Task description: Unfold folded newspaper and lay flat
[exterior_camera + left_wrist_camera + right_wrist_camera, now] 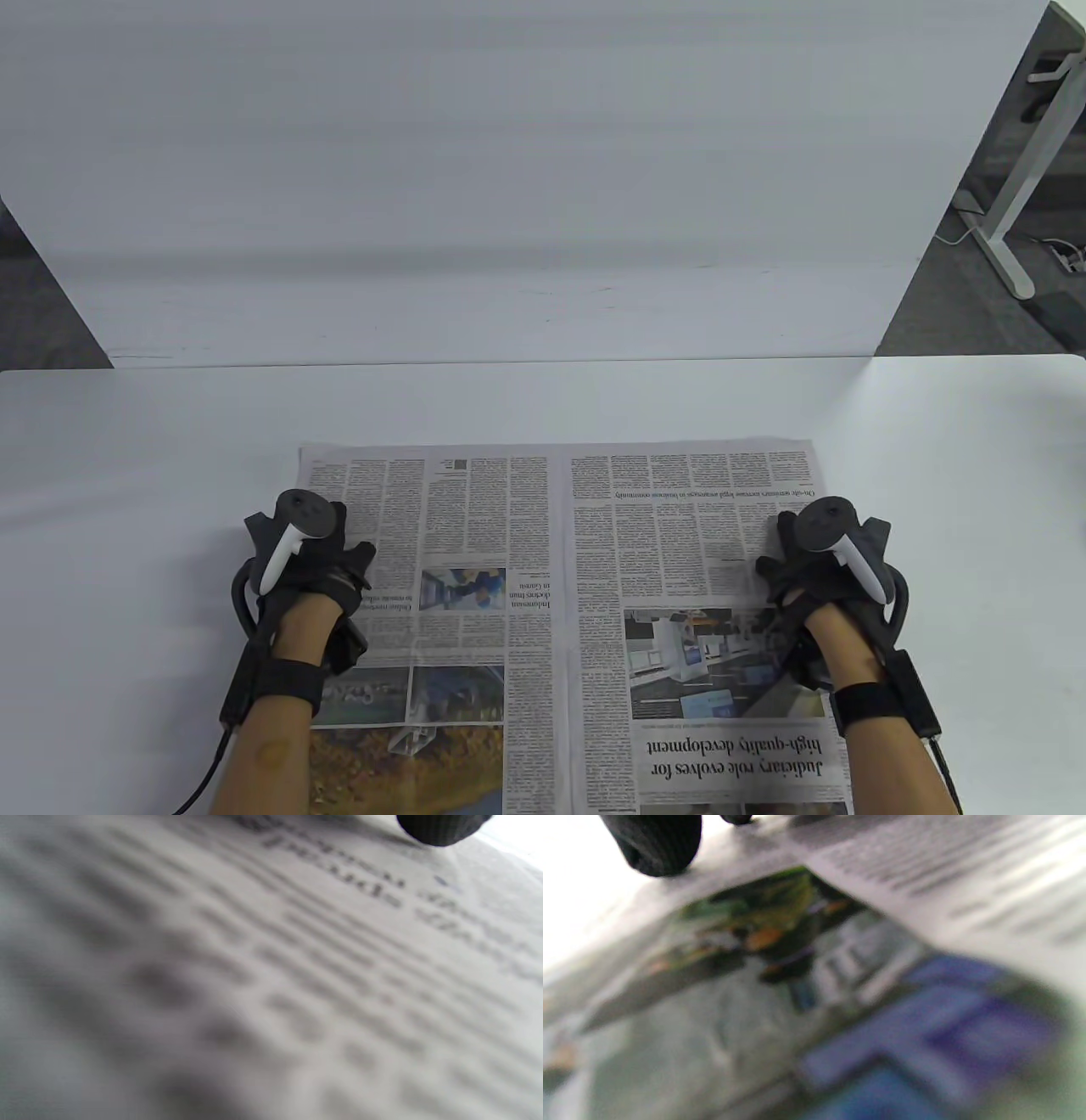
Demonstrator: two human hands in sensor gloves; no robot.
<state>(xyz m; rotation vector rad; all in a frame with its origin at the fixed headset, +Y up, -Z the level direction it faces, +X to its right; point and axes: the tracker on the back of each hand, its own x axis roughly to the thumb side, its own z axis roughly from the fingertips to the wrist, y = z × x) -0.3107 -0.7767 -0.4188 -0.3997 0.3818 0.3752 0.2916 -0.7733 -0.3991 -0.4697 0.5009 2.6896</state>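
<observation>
The newspaper (560, 611) lies opened out as a two-page spread on the white table (127, 475), its centre crease running toward me and its near part leaving the table view at the bottom. My left hand (310, 564) rests flat on the left page near its left edge. My right hand (814, 569) rests flat on the right page near its right edge. The left wrist view shows blurred print (297, 976) close up and a gloved fingertip (441, 827) on the paper. The right wrist view shows a blurred colour photo (806, 997) and a fingertip (657, 844) on the page.
A white board (526, 170) stands upright along the table's far edge. A desk leg (1010, 212) and cables on grey floor show at the far right. Bare tabletop lies left, right and beyond the paper.
</observation>
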